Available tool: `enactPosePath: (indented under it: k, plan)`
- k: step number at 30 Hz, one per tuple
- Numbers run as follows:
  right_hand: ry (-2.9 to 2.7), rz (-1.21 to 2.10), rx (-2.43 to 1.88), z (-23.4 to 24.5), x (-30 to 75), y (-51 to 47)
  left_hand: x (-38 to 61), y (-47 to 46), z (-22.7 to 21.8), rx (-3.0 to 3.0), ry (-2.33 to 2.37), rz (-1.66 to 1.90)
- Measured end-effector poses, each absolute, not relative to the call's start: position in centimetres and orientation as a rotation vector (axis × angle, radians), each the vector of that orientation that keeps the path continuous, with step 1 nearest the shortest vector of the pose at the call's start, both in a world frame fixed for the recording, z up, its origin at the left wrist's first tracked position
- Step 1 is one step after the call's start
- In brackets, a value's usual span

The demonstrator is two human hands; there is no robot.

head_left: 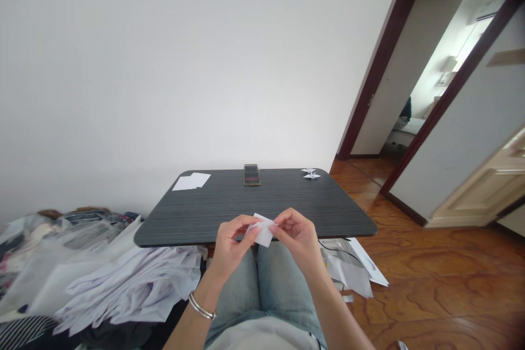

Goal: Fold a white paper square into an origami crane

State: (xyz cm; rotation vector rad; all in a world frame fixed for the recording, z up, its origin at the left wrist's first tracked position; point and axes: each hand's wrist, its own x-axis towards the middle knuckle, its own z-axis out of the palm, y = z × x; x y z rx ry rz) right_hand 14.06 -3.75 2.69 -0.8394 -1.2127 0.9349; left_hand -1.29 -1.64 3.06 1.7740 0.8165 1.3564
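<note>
Left hand (230, 241) and right hand (300, 236) pinch a small folded white paper (264, 235) at the dark wood-grained desk (197, 210); folding seems underway, next move likely needing aligned edges

On my feed, fingers (244, 222) hide parts of the white paper (263, 237), and the left edge cuts off the cloth heap (123, 287).
</note>
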Motion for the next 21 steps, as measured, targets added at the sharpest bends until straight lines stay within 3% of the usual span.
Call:
enactPosePath:
  k: [21]
  plan:
    - [-1.112, 1.002, -0.819, 2.8, 13.8, -3.8, -0.4, -2.1, 3.3, 1.424, 0.827, 1.345]
